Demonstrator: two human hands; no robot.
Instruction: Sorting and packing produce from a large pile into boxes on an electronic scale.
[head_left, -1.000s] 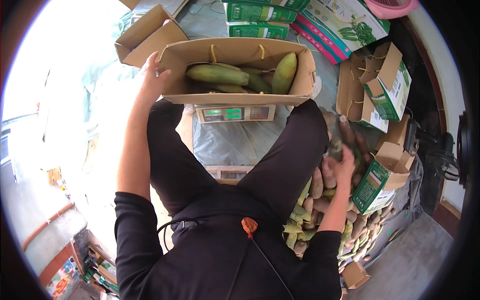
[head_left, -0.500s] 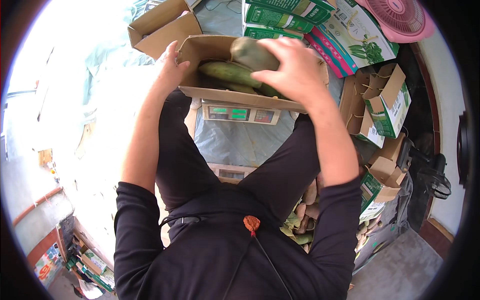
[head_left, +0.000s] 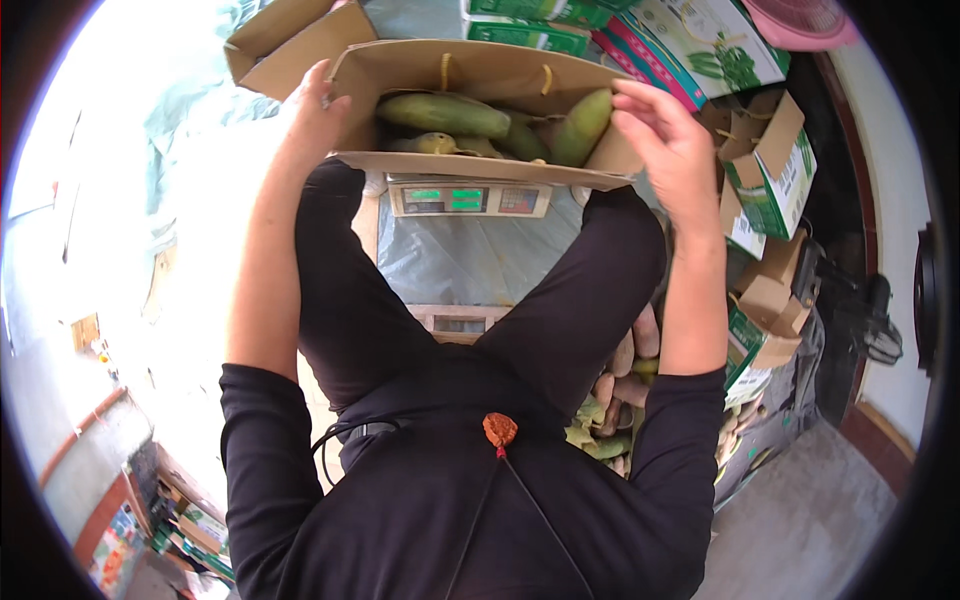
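An open cardboard box (head_left: 470,165) stands on a scale (head_left: 530,201) between my knees. Inside lie several long green vegetables that look like radishes (head_left: 445,113), and one of them (head_left: 583,128) leans upright against the right end. My left hand (head_left: 318,118) grips the box's left end, thumb over the rim. At the right end my right hand (head_left: 672,145) curls its fingers over the rim, fingertips close to the leaning vegetable's tip. The scale's display is lit green.
More vegetables (head_left: 622,385) lie piled beside my right leg. Green-and-white boxes (head_left: 765,190) stand open on the right, with flat printed cartons (head_left: 530,32) at the back. Another open carton (head_left: 300,45) is at far left. A pink fan (head_left: 800,22) stands at the far right.
The vegetable in my right hand went down into the box's right end, and that hand moved right to the rim. My left hand stays at the left end. The whole view has shifted slightly.
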